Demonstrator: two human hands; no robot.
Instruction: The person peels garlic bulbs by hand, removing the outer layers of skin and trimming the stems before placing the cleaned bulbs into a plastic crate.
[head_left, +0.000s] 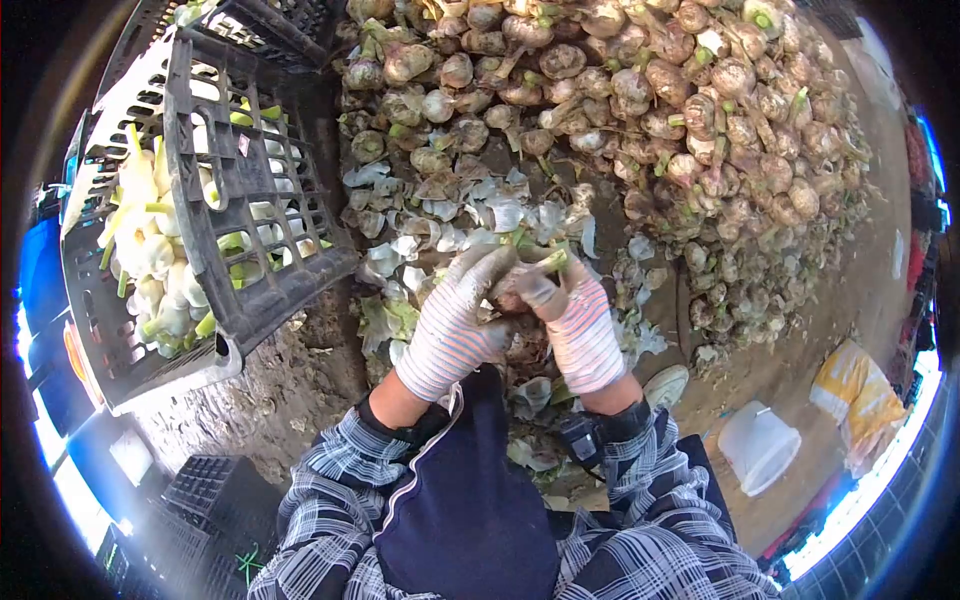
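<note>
A brownish garlic bulb (508, 290) with a short green stem is held between my two gloved hands, above the litter of peel. My left hand (450, 325), in a striped white glove, is closed around the bulb from the left. From the other side my right hand (585, 335) grips it near the stem, its fingers bent inward and partly blurred. Loose papery garlic skins (500, 212) lie on the ground just beyond my hands. Beneath them is something brown and rounded, partly hidden, that I cannot make out.
A large heap of unpeeled garlic (690, 110) spreads ahead and to the right. On the left, a dark plastic crate (270, 310) holds cleaned white bulbs (160, 250). A white bucket (760, 448) and a yellow-and-white sack (858, 395) lie at right; a black crate (215, 490) sits lower left.
</note>
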